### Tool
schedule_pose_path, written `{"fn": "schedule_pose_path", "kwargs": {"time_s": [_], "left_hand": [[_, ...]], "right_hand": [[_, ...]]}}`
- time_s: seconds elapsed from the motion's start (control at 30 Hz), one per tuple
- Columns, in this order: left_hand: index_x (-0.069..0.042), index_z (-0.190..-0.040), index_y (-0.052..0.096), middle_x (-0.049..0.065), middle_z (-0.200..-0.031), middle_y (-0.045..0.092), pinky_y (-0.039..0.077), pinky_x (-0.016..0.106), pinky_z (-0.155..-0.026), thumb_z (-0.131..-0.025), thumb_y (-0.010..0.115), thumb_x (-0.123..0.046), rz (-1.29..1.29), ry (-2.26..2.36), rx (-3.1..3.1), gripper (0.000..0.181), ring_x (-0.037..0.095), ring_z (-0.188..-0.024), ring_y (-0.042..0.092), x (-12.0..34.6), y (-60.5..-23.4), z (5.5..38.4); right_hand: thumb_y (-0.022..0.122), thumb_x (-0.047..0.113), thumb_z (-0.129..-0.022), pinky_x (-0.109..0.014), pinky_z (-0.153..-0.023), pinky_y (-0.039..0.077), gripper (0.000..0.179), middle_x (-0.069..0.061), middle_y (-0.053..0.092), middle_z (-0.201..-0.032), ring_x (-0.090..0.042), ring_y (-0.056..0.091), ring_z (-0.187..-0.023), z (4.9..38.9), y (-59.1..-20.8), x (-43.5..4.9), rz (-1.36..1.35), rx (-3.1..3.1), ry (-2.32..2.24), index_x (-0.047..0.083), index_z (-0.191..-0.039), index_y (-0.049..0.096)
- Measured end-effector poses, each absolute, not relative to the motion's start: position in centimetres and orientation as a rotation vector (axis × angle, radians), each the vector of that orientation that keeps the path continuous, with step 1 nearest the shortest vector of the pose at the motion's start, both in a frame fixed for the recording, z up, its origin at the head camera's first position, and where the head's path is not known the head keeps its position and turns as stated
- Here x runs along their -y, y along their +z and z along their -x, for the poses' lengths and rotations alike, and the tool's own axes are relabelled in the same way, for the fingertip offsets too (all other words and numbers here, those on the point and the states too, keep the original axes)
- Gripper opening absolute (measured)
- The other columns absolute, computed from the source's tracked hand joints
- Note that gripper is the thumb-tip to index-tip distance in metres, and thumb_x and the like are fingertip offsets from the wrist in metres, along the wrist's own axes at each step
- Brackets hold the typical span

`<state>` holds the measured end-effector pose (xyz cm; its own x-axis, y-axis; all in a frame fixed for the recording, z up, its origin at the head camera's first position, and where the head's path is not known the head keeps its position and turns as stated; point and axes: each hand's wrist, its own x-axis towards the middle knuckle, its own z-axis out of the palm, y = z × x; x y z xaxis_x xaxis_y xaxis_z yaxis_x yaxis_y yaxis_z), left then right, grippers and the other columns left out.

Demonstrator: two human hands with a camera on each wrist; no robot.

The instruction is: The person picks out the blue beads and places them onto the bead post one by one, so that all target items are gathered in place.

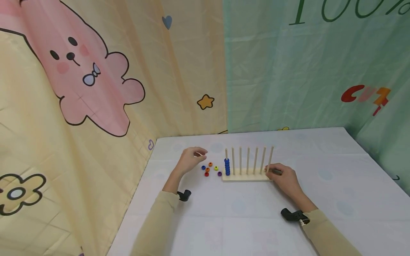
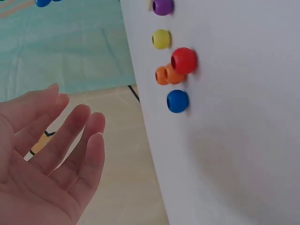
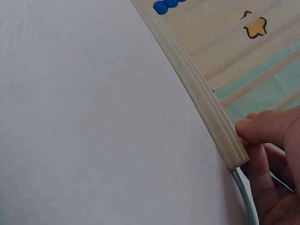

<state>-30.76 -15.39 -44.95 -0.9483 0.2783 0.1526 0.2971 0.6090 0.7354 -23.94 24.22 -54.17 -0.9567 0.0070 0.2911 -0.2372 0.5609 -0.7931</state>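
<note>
A wooden peg rack (image 1: 245, 177) stands on the table, with a row of upright pegs on its long base (image 3: 197, 89). Several blue beads (image 1: 227, 167) are stacked on its leftmost peg; the other pegs are bare. At the rack's right end my right hand (image 1: 283, 177) holds the base by the last peg, thumb (image 3: 253, 129) against it. My left hand (image 1: 189, 160) hovers empty above the table, fingers loosely bent and apart. Beside it lie loose beads: a red bead (image 2: 184, 61), a blue bead (image 2: 177, 101), a yellow bead (image 2: 161, 39), a purple bead (image 1: 219, 174) and two orange beads (image 1: 210, 164).
A white cloth covers the table (image 1: 237, 227). Behind it hang printed curtains, cream (image 1: 179, 71) on the left and green (image 1: 288, 71) on the right. A dark wrist mount (image 1: 294, 216) sits on the right wrist, another dark mount (image 1: 184, 195) on the left.
</note>
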Motion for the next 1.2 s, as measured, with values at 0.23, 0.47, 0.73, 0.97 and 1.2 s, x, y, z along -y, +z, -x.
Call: {"fn": "schedule_pose_path", "kwargs": {"time_s": [0.23, 0.47, 0.73, 0.97, 1.2], "left_hand": [[-0.007, -0.117, 0.074, 0.008, -0.111, 0.071, 0.054, 0.037, -0.08, -0.093, 0.073, -0.013, 0.43, -1.258, 2.927, 0.025, 0.024, -0.097, 0.063, 16.6, -46.2, 31.7], [-0.009, -0.112, 0.076, 0.003, -0.1, 0.069, 0.053, 0.036, -0.079, -0.091, 0.074, -0.011, 0.44, -1.159, 3.038, 0.02, 0.021, -0.091, 0.062, 16.9, -47.5, 32.5], [-0.012, -0.108, 0.077, 0.0, -0.1, 0.068, 0.051, 0.033, -0.078, -0.087, 0.076, -0.005, 0.466, -1.098, 3.166, 0.023, 0.019, -0.089, 0.06, 16.6, -47.7, 33.1], [-0.013, -0.105, 0.077, 0.001, -0.098, 0.069, 0.05, 0.033, -0.079, -0.083, 0.079, -0.003, 0.495, -1.161, 3.141, 0.024, 0.019, -0.088, 0.06, 17.0, -48.3, 33.6], [-0.015, -0.102, 0.078, -0.001, -0.098, 0.07, 0.051, 0.033, -0.079, -0.082, 0.081, -0.007, 0.476, -1.249, 3.127, 0.022, 0.019, -0.089, 0.061, 17.3, -49.0, 33.9]], "right_hand": [[0.079, 0.024, -0.089, -0.026, -0.079, 0.052, 0.021, -0.002, 0.075, -0.107, -0.027, 0.069, -0.105, 23.9, -54.2, -24.2, -0.203, 2.526, 1.365, 0.018, -0.109, 0.075], [0.079, 0.022, -0.089, -0.019, -0.079, 0.05, 0.019, -0.003, 0.074, -0.11, -0.027, 0.069, -0.105, 24.1, -54.4, -24.3, -0.199, 2.529, 1.37, 0.017, -0.107, 0.075], [0.079, 0.021, -0.09, -0.016, -0.078, 0.05, 0.019, -0.004, 0.074, -0.112, -0.028, 0.069, -0.106, 24.2, -54.3, -24.2, -0.206, 2.518, 1.399, 0.016, -0.108, 0.075], [0.079, 0.02, -0.09, -0.017, -0.077, 0.051, 0.02, -0.004, 0.074, -0.112, -0.028, 0.069, -0.106, 24.1, -54.2, -24.1, -0.215, 2.512, 1.422, 0.017, -0.109, 0.075], [0.079, 0.02, -0.089, -0.017, -0.078, 0.051, 0.02, -0.003, 0.074, -0.112, -0.027, 0.069, -0.105, 24.1, -54.2, -24.2, -0.216, 2.508, 1.419, 0.017, -0.108, 0.075]]}}
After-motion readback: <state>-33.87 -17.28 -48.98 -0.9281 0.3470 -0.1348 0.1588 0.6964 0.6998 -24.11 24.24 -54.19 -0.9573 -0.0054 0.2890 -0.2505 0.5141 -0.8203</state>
